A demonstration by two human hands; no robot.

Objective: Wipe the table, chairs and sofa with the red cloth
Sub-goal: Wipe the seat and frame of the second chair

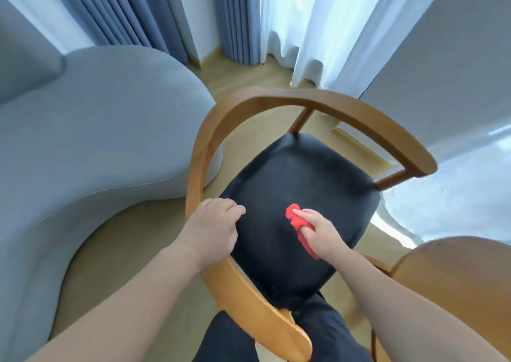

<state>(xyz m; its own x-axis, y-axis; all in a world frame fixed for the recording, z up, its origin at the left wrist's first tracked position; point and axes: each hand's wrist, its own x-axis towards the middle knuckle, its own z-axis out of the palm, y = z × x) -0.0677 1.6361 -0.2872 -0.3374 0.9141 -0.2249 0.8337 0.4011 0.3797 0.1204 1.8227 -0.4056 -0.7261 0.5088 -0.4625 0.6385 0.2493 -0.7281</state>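
Note:
A wooden chair (276, 99) with a curved back rail and a black padded seat (298, 184) stands right below me. My left hand (213, 229) grips the rail on the seat's left side, fingers curled over it. My right hand (320, 234) holds the bunched red cloth (297, 219) against the near middle of the seat. A grey sofa (91, 140) fills the left of the view. The rounded edge of a wooden table (453, 273) shows at the lower right.
Blue curtains (235, 19) and white sheer curtains (304, 24) hang at the back. A grey wall (456, 57) is on the right. Light wooden floor (132, 240) runs between sofa and chair. My dark trouser legs (229, 339) are under the chair rail.

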